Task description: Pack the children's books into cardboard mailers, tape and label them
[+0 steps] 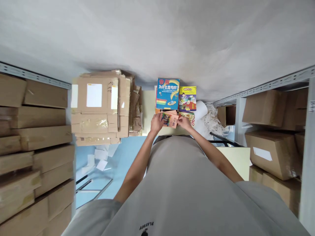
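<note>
Close in front of my body, both hands hold a small pinkish-orange booklet (173, 122) with a dark picture on its cover. My left hand (157, 123) is closed on its left side, the thumb lying over the edge. At the right edge, the fingers of my right hand (184, 122) pinch the booklet. Just beyond lies a blue book (168, 95) with a yellow banana on the cover, on top of other books. Beside it is a yellow and purple book (187, 98). A patterned book (190, 116) shows partly behind my right hand.
Flattened cardboard boxes (98, 127) stand stacked to the left of the pale table (148, 101). White shredded paper (213, 119) and a white roll (201, 109) lie to the right. Shelves with cardboard boxes (272, 152) flank both sides. Loose papers (101, 155) lie on the blue floor.
</note>
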### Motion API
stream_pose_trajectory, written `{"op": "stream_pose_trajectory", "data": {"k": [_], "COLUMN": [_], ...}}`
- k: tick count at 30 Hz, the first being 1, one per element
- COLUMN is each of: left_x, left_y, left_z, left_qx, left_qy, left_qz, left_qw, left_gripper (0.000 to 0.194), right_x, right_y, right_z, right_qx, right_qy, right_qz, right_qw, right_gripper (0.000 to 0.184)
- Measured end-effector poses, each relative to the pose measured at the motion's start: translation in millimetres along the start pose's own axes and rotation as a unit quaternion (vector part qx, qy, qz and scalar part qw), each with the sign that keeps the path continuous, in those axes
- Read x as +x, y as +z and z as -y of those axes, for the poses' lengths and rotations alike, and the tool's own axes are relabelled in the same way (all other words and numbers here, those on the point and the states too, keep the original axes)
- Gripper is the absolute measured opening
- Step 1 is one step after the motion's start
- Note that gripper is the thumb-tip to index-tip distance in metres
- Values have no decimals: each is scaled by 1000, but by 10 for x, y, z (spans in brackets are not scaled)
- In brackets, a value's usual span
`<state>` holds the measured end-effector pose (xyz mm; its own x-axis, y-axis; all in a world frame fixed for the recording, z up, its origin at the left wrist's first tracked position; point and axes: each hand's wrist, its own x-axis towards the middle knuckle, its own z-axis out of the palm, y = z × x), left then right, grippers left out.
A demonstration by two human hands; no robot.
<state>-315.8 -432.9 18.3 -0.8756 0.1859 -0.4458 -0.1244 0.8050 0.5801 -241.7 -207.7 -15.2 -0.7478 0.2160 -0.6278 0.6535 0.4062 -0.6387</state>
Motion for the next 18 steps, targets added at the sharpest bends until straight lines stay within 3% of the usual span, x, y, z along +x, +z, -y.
{"op": "stream_pose_trajectory", "data": {"k": [9,14,18], "left_x": [109,120,104], "left_y": [-167,-185,-189], "left_z": [70,176,294], "left_qx": [-45,-99,-183], "left_qy": [-6,-15,1], "left_qz": [54,60,56], "left_qw": [998,993,981], "left_gripper": [39,49,54], "right_x": [-34,-140,-327], "right_y": [75,140,76], "right_z": [88,201,262], "right_qx": [13,23,105], "right_qy": [26,36,-37], "right_qz": [-85,-140,-175], "right_qw": [996,989,978], "right_gripper": [26,25,32]}}
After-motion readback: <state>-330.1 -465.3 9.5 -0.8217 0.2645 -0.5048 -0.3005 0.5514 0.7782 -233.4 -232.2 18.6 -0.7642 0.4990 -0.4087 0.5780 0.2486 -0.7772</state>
